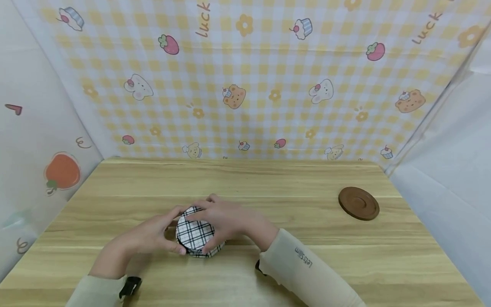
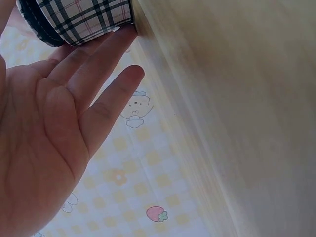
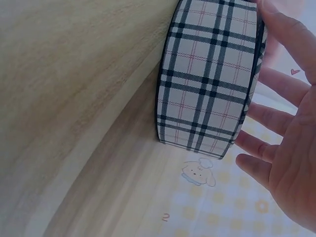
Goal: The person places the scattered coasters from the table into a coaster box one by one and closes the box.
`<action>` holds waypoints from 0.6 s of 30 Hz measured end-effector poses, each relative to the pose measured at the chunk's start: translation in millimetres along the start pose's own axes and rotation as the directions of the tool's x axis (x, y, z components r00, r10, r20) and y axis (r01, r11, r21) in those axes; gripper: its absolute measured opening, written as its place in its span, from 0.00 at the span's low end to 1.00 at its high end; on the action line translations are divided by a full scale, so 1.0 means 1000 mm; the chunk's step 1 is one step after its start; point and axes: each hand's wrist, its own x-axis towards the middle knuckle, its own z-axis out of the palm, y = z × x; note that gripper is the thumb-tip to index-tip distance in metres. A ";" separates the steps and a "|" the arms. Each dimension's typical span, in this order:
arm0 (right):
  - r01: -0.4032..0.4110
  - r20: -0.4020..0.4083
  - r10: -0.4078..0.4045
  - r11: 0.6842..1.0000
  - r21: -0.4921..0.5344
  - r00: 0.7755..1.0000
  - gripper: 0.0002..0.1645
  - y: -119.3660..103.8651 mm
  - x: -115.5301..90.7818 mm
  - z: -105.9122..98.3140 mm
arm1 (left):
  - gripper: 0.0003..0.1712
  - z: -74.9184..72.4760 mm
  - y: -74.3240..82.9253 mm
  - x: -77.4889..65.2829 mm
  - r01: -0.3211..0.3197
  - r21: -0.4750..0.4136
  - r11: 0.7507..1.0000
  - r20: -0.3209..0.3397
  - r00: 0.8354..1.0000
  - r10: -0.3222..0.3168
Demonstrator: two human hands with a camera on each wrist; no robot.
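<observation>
A round box (image 1: 193, 233) in white, black and red plaid stands on the wooden table, left of the middle. My left hand (image 1: 151, 234) holds its left side, thumb at the near edge and the other fingers round the far side. In the left wrist view, those fingers lie along the plaid side wall (image 2: 94, 19), low by the tabletop. My right hand (image 1: 230, 217) spans the lid from above, its thumb at the near rim and its fingers toward the far rim. The right wrist view shows the box's side wall (image 3: 207, 79), with a dark line under the lid's edge.
A brown round disc (image 1: 358, 204) with a recessed centre lies at the right of the wooden table (image 1: 307, 264). Behind the table hangs a yellow checked cloth (image 1: 261, 68) with cartoon prints. White cloths (image 1: 452, 153) close in both sides.
</observation>
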 end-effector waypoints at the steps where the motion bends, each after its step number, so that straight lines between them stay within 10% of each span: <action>1: 0.000 0.001 0.000 1.000 0.002 1.000 0.52 0.000 0.000 0.000 | 0.57 0.000 0.000 0.000 0.005 -0.001 1.000 -0.001 1.000 -0.005; 18: -0.013 0.013 0.013 0.999 0.031 1.000 0.53 0.001 0.000 0.001 | 0.57 -0.001 0.001 0.000 -0.015 -0.012 1.000 0.000 1.000 0.015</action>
